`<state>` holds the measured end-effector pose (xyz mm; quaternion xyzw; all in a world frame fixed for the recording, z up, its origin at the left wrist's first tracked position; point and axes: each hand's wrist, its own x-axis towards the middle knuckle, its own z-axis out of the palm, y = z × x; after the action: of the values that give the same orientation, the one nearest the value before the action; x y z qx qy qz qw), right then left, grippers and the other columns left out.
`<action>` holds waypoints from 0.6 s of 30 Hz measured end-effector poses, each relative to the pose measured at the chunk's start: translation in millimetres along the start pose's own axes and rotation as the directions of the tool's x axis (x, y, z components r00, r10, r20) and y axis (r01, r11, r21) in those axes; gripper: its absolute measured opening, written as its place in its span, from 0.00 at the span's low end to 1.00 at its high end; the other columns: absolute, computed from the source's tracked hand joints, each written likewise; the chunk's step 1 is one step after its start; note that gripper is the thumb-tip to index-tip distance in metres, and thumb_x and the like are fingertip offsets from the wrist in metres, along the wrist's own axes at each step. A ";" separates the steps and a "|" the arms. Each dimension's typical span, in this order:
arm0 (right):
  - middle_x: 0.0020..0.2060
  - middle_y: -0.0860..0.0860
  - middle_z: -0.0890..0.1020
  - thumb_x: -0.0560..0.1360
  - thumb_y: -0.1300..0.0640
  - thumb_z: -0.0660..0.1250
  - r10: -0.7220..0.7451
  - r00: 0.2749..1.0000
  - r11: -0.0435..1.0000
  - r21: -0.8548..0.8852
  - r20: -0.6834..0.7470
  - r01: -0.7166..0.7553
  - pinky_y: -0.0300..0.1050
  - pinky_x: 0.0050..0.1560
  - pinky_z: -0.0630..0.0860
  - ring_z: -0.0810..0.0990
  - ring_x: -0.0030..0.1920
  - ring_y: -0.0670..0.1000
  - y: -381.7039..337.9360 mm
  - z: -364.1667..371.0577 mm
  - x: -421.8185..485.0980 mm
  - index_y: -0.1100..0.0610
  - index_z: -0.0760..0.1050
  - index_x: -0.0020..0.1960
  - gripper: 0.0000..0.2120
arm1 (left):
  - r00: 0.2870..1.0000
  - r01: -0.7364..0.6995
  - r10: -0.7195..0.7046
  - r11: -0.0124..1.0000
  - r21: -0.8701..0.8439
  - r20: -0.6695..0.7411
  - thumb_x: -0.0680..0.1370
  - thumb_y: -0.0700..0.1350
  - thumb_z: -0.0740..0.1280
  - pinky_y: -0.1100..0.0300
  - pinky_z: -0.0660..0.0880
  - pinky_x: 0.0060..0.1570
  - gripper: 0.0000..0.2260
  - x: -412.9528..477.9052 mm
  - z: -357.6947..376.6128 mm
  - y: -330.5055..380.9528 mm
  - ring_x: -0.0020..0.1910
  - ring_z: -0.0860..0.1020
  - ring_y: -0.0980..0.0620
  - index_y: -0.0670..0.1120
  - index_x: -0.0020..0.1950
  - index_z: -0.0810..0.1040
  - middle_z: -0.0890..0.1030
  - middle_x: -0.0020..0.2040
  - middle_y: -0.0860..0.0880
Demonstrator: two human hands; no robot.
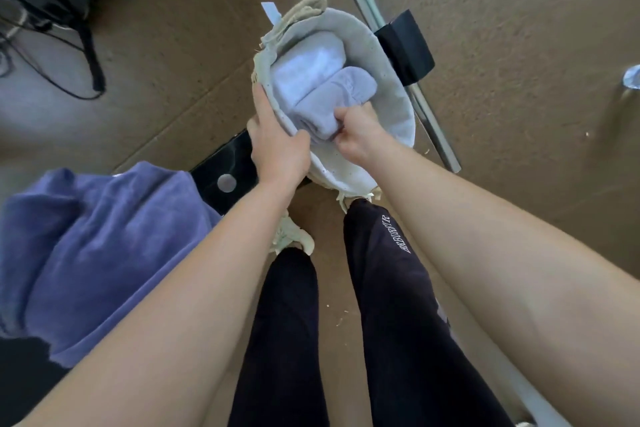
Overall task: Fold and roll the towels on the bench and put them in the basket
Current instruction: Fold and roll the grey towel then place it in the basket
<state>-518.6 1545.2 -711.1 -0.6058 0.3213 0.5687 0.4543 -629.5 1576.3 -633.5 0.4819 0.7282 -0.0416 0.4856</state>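
The right hand (356,137) is curled round the near end of a rolled lavender towel (332,97), apparently tucking it into the basket (391,80). The left hand (278,149) pinches the basket's rim at 9 o'clock, steadying it. A white rolled towel (308,63) lies touching the roll at 11 o'clock. The basket is round, soft and cloth-lined, and stands on the brown floor (519,46). This roll is being seated. Next, probably, the plush purple towel (86,236), crumpled on the glossy black desk (225,163) at 8 o'clock, needs folding.
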 end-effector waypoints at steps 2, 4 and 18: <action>0.59 0.59 0.80 0.76 0.70 0.60 -0.104 0.992 0.973 -0.213 -0.075 0.086 0.66 0.60 0.80 0.81 0.59 0.60 9.0 9.0 5.3 0.56 0.69 0.60 0.16 | 1.000 0.004 -0.004 1.000 0.001 0.018 0.79 0.44 0.70 0.57 0.69 0.53 0.39 1.2 -1.1 -1.3 0.50 0.68 0.57 0.63 0.83 0.52 0.69 0.75 0.50; 0.62 0.56 0.75 0.77 0.60 0.66 -0.200 0.962 0.864 -0.497 -0.189 0.082 0.60 0.64 0.78 0.79 0.57 0.57 10.9 11.5 6.6 0.55 0.67 0.67 0.20 | 0.999 0.019 -0.019 1.000 0.004 0.033 0.79 0.43 0.69 0.58 0.70 0.53 0.40 1.1 -3.3 0.9 0.46 0.68 0.62 0.63 0.83 0.51 0.68 0.74 0.49; 0.83 0.54 0.41 0.81 0.36 0.60 -0.318 0.871 -0.001 -0.919 0.374 0.395 0.55 0.82 0.46 0.39 0.83 0.59 24.1 -24.0 -0.6 0.49 0.41 0.84 0.42 | 0.993 0.093 -0.094 0.995 0.023 0.065 0.78 0.45 0.72 0.51 0.79 0.60 0.44 4.0 -12.8 9.8 0.53 0.74 0.51 0.62 0.85 0.49 0.66 0.73 0.50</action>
<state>-531.0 1514.0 -716.4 -0.7927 -0.3148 0.5168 0.0734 -631.1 1590.9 -625.9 0.4505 0.7329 -0.0876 0.5022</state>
